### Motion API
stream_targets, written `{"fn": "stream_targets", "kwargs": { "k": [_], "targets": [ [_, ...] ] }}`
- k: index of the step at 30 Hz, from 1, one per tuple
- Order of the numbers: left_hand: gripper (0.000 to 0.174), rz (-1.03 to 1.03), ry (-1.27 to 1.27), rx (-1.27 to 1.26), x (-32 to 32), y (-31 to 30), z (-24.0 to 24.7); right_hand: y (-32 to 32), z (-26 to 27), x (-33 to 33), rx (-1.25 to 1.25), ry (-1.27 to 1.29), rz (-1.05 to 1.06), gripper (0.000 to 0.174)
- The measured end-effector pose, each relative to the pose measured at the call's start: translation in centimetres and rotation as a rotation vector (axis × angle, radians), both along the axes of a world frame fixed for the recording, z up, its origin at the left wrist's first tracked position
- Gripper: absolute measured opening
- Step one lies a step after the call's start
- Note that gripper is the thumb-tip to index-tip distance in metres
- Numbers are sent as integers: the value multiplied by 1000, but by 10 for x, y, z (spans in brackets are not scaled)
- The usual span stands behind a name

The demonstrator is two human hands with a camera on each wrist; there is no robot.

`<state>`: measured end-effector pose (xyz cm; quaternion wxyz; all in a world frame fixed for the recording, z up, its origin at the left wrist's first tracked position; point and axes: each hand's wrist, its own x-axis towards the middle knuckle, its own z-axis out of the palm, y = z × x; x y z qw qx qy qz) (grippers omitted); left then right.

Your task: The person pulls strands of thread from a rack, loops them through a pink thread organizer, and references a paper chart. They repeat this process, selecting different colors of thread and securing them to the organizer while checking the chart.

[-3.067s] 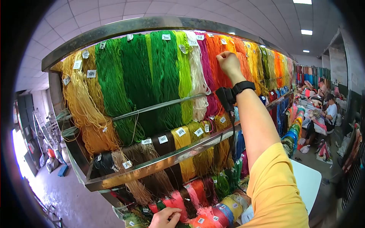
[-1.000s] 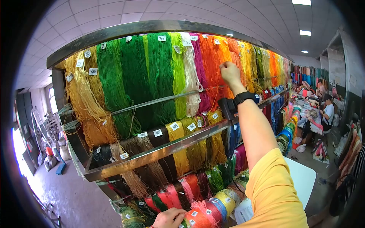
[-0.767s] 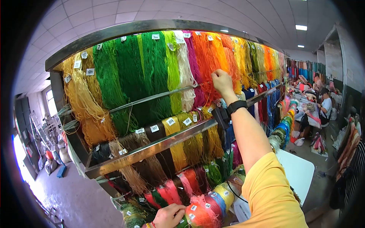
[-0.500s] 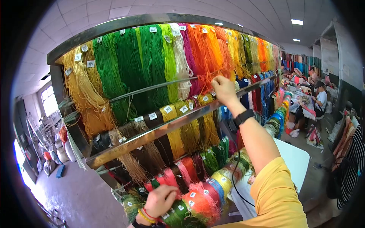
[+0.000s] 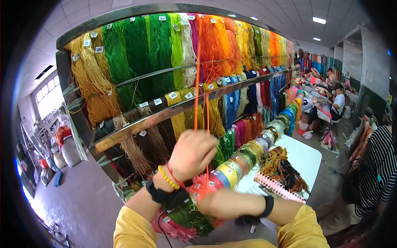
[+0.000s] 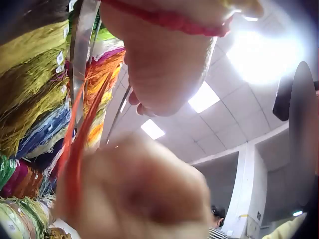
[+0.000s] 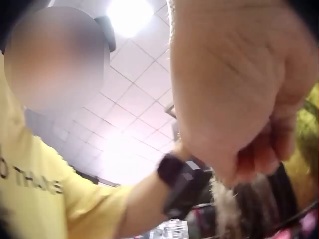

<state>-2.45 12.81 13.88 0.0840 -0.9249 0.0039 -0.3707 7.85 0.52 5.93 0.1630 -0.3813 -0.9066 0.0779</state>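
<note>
Long orange strands stretch from the orange skeins on the upper rail down to the hands. My right hand, blurred, is low in front of the bundled skeins. In the left wrist view the strands run into my curled right hand, which grips them. Above it my left hand is raised with bent fingers, overlapping the strands in the head view. Whether it holds any is hidden. The right wrist view shows the back part of my right hand and its bent fingers, without the strands.
A metal rack holds numbered skeins in many colours. More bundled skeins lie along its lower side. Brown and black threads and a pink strip rest on a white table. Several people and bags stand farther off.
My right hand has come down from the orange skeins, drawing strands with it. My left hand has risen from the lower bundles to the strands. The view has shifted, showing more of the white table.
</note>
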Motion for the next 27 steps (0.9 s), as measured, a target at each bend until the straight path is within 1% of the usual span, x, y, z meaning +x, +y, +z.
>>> {"fn": "stream_targets", "kwargs": {
  "k": [1,3,5,6,7,8,9,10,11,12,13,14,15,16,17,19,20,22,23,25,27],
  "targets": [
    [21,13,152,-88,-6,0,-21,-21,-12,-4,-131,52,72,8],
    [18,-130,221,-259,-23,-12,-83,-53,-1,-1,-372,-1,203,15],
    [23,-120,600,-1014,-47,-42,-147,-81,21,10,-573,-89,274,15],
    [26,-153,767,-1254,-61,-55,-191,-90,23,19,-558,9,296,16],
    [30,-186,938,-1499,-72,-64,-224,-100,23,28,-546,111,316,16],
    [29,-192,985,-1295,-78,-69,-233,-109,22,35,-539,222,332,16],
    [29,-204,1028,-1097,-84,-75,-240,-105,9,48,-328,46,432,16],
    [28,-222,1063,-909,-86,-87,-243,-110,4,55,-315,239,289,12],
    [27,-84,1073,-1041,-70,-92,-215,-112,6,62,-310,226,172,10],
    [25,-44,841,-904,-60,-96,-195,-110,-1,68,-313,273,77,10],
    [26,-135,539,-1005,-47,-106,-169,-111,-10,74,-332,387,13,10],
    [30,-179,433,-1196,-34,-114,-156,-113,-11,78,-426,433,-27,12],
    [33,-262,335,-1387,-22,-129,-141,-119,-11,78,-810,599,-153,14],
    [37,-312,341,-1442,-11,-143,-126,-124,-16,77,-850,785,-147,16],
    [38,-318,423,-1628,-4,-152,-122,-130,-12,77,-868,803,-209,16],
    [37,-534,489,-1775,5,-164,-124,-138,-13,85,-856,853,-229,17],
    [34,-520,477,-1808,7,-171,-123,-142,-14,90,-825,861,-264,18],
    [32,-439,548,-1771,10,-178,-117,-149,-23,96,-709,879,-297,18],
    [32,-399,588,-1753,11,-182,-113,-153,-22,97,-686,845,-322,18],
    [25,-228,580,-1697,14,-190,-106,-157,-29,101,-583,789,-364,18],
    [23,-289,418,-1628,18,-189,-108,-163,-32,103,-599,818,-393,18]
  ]
}}
